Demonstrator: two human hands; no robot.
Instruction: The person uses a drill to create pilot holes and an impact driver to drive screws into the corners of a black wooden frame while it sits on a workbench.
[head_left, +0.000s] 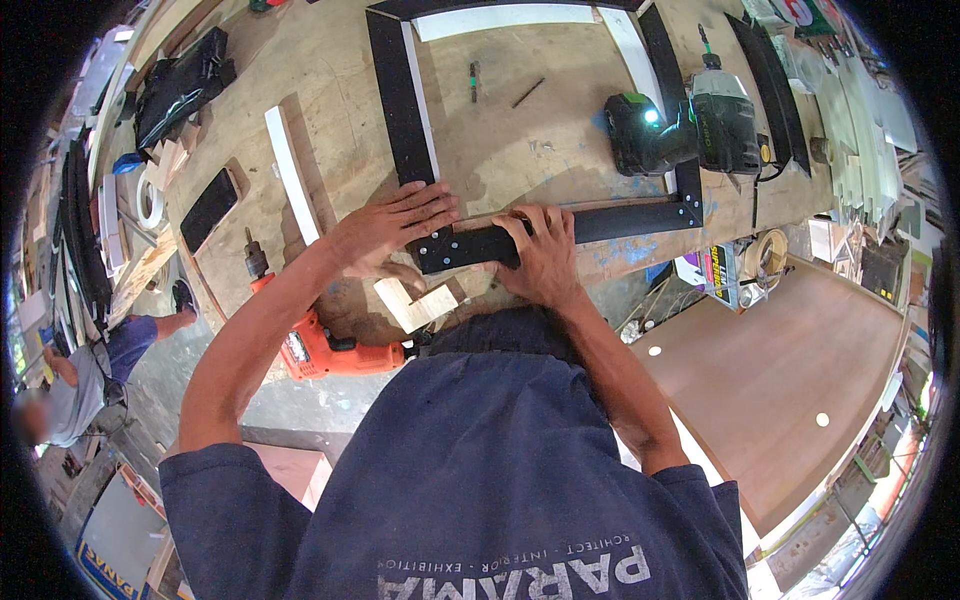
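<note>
A black rectangular frame with white inner edges lies on the workbench, screws showing at its two near corners. My left hand rests on its near left corner, fingers stretched out flat across the black wood. Over the near rail curl the fingers of my right hand, gripping it a little right of that corner. Just below the corner sits a pale L-shaped wood piece, close to my left thumb. An orange power drill lies under my left forearm, partly hidden by my shirt.
Across the frame's right side lies a black and green cordless drill, its light on. Two thin bits lie inside the frame. Leftward are a white strip, a phone and a black plastic bundle. A brown panel stands right; a person is far left.
</note>
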